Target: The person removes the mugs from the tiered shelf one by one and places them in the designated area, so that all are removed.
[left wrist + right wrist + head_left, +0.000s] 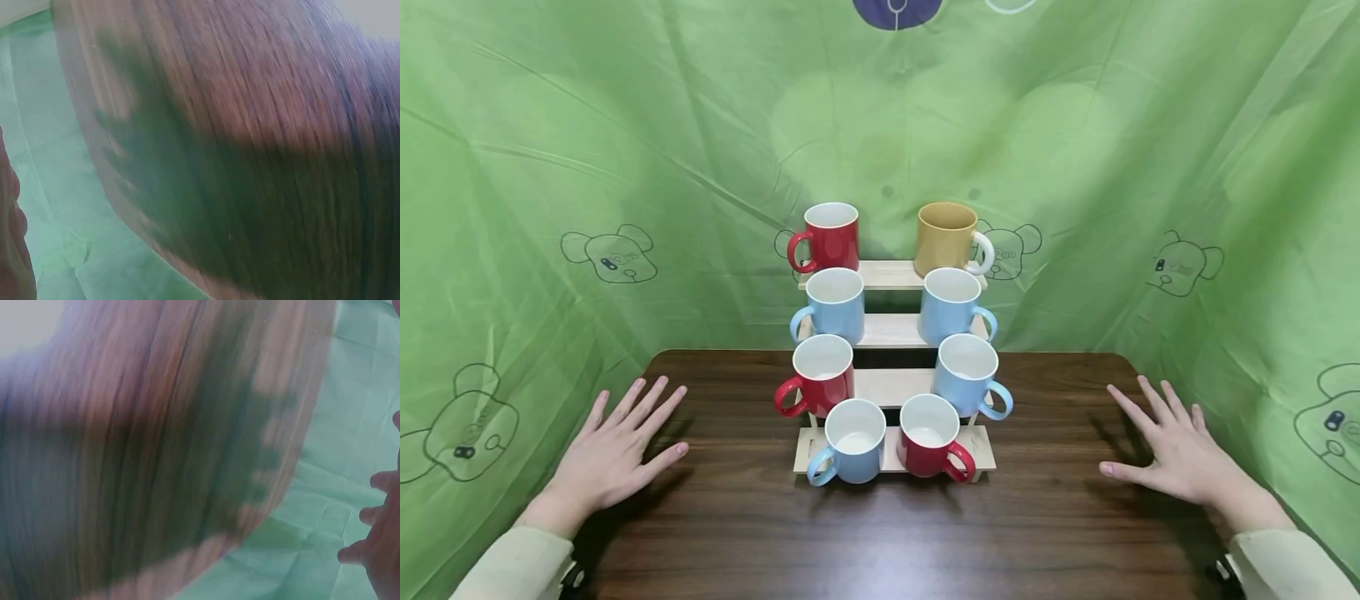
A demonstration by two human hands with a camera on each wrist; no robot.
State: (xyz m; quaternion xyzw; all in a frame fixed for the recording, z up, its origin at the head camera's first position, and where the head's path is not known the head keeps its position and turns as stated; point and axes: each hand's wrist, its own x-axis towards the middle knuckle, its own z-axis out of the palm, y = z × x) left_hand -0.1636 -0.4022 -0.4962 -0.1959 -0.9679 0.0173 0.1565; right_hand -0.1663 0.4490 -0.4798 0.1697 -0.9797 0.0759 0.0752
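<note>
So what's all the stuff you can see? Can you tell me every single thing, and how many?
red mugs: 3, red, white inside; top left, third tier left, bottom right
blue mugs: 4, light blue, white inside; second tier left and right, third tier right, bottom left
tan mug: 1, tan, white handle; top right
stand: 1, pale; on the table
table: 1, dark brown; under the stand
cloth: green; behind and beside the table
cartoon drawings: several, mostly dark outlines; on the cloth
sleeves: 2, pale; bottom corners
left hand: 1, bare; left of the stand
right hand: 1, bare; right of the stand
</note>
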